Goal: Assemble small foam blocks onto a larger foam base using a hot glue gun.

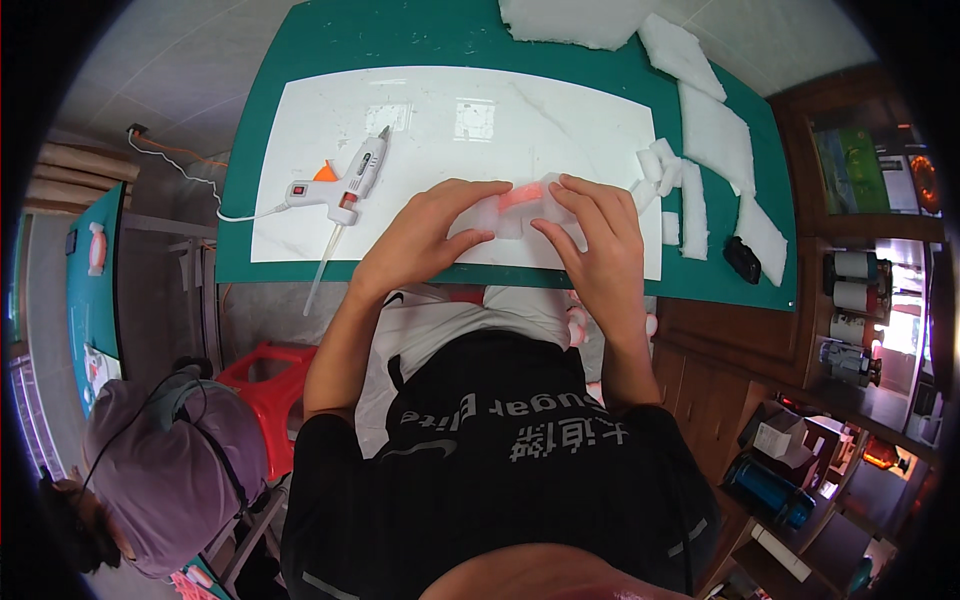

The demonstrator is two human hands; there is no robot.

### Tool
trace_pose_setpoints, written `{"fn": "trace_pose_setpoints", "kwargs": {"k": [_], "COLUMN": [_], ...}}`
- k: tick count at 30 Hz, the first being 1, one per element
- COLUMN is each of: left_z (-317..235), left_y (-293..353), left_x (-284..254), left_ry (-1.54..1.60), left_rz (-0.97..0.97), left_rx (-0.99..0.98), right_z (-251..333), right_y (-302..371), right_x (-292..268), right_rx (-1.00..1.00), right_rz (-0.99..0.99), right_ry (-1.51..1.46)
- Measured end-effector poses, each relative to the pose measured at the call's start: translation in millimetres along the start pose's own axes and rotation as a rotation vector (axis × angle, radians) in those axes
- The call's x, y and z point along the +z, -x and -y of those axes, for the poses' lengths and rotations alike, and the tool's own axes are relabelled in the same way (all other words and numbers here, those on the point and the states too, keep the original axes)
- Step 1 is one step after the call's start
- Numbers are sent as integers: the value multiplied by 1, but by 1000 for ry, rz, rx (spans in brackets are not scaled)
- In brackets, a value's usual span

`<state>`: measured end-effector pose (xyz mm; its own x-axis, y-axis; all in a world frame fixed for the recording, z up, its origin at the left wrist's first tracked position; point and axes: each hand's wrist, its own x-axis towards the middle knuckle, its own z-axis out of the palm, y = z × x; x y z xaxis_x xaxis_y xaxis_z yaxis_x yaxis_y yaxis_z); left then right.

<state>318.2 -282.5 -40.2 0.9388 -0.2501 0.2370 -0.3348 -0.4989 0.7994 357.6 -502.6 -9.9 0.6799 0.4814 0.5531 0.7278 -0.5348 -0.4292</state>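
Between my two hands, over the front of the white board [340, 90], is a small foam piece [520, 196] with a pink strip and whitish blocks at its ends. My left hand [435, 225] grips its left end, thumb below and fingers above. Its right end is pinched by my right hand [603, 225] in the same way. Fingers cover part of both ends. To the left, a white glue gun [365, 175] with an orange trigger lies on the board, a glue stick [322, 270] poking out of its back toward me.
A green mat [440, 40] lies under the board. Small white foam blocks [655, 168], larger foam sheets [715, 135] and a black object [741, 260] lie at right. The glue gun's white cable [215, 195] runs left. A red stool [270, 380] and another person [170, 470] are at lower left.
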Motion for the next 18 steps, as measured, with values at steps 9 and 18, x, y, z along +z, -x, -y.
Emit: {"fn": "trace_pose_setpoints", "kwargs": {"k": [9, 18], "left_z": [-4, -27], "left_y": [0, -10], "left_x": [2, 9], "left_ry": [-83, -69], "left_rz": [14, -30], "left_rx": [-6, 85], "right_z": [-2, 6], "right_y": [0, 6], "right_x": [0, -1], "right_rx": [-4, -48], "right_rz": [-8, 25], "right_ry": [8, -22]}}
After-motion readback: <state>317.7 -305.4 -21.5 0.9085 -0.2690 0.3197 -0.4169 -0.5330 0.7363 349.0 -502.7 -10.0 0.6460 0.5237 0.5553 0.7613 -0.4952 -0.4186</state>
